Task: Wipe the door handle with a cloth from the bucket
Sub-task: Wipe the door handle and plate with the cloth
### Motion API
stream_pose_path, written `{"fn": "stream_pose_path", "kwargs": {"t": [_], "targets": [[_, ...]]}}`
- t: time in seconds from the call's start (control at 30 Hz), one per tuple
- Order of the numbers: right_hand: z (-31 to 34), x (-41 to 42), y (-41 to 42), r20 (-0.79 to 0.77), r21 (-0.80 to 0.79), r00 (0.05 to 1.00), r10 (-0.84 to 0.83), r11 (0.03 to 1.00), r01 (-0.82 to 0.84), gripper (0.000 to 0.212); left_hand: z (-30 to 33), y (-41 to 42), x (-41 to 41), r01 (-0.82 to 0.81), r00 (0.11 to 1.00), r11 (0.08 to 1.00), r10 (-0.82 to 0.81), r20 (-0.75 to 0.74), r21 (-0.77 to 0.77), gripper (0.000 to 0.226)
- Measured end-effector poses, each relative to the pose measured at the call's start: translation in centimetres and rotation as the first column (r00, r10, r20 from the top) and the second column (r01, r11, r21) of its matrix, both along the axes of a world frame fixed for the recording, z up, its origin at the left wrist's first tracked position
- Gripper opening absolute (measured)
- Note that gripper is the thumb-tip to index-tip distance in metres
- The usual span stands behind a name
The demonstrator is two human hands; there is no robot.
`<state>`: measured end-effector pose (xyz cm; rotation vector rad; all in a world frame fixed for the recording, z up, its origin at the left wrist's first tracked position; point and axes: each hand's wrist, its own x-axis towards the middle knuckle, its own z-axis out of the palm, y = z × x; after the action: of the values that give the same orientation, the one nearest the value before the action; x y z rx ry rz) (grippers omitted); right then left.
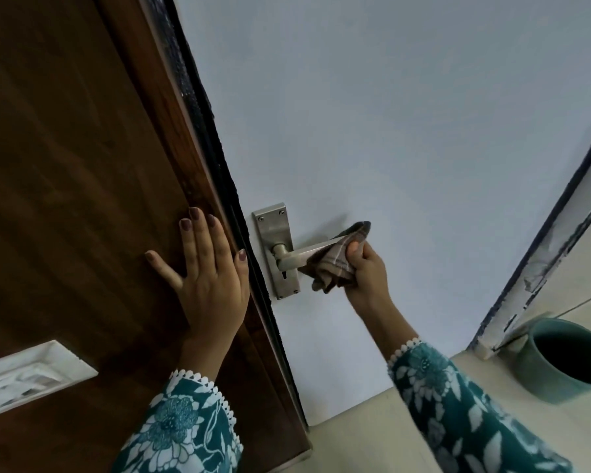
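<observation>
A silver lever door handle (292, 259) on a steel backplate (276, 230) is fixed to a pale white door (389, 131). My right hand (367, 271) grips a brown checked cloth (338, 257), which is wrapped over the outer end of the lever. The lever's tip is hidden under the cloth. My left hand (205, 271) lies flat with fingers spread on the dark wooden panel (65, 165) left of the door edge. A teal bucket (570, 360) stands on the floor at the lower right, its inside dark.
A white rectangular fitting (31, 377) sits on the wooden panel at the lower left. A dark rubber strip (219, 165) runs along the door edge. Beige floor tiles (372, 435) lie below. A chipped door frame (543, 240) slants at the right.
</observation>
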<state>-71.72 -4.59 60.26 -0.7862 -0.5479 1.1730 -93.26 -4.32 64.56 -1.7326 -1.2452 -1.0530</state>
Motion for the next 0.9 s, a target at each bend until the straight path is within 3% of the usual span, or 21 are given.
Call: {"fn": "stream_pose_path", "kwargs": {"t": [0.1,0.17,0.3,0.5,0.6,0.63,0.77,0.9], "targets": [[-0.4,-2.5,0.6,-0.338,-0.042,0.940,-0.046,0.999,0.034,0.028,0.0,0.1,0.0,-0.003,1.000,1.000,0.003,0.003,-0.001,0.060],[-0.8,-4.8,0.6,-0.440,-0.058,0.898,-0.015,0.998,-0.012,0.049,-0.1,0.2,0.1,-0.004,1.000,1.000,0.004,0.014,0.000,0.060],[-0.4,-9.5,-0.6,-0.585,-0.007,0.789,0.189,0.971,-0.238,0.043,-0.1,0.0,0.2,-0.004,1.000,1.000,0.004,0.021,-0.006,0.060],[0.8,-5.1,-0.3,-0.548,-0.111,0.831,0.092,0.977,-0.181,0.057,-0.2,0.2,0.0,-0.008,1.000,1.000,0.008,0.006,0.018,0.060],[0.9,-0.7,0.3,-0.433,-0.180,0.901,0.017,0.978,-0.105,0.023,-0.2,0.3,0.2,-0.009,1.000,1.000,0.009,0.027,0.022,0.059],[1.0,0.1,0.3,-0.416,-0.180,0.909,0.012,0.979,-0.095,0.021,-0.2,0.3,0.3,-0.006,0.999,1.000,0.005,0.034,0.018,0.059],[0.4,-2.6,0.5,-0.464,-0.141,0.886,0.020,0.985,-0.096,0.023,-0.1,0.2,0.4,0.003,0.999,1.000,-0.003,0.043,0.000,0.060],[0.0,-6.5,0.2,-0.521,-0.087,0.850,0.079,0.986,-0.145,0.039,-0.2,0.1,0.3,0.009,0.999,1.000,-0.008,0.031,-0.006,0.060]]}}
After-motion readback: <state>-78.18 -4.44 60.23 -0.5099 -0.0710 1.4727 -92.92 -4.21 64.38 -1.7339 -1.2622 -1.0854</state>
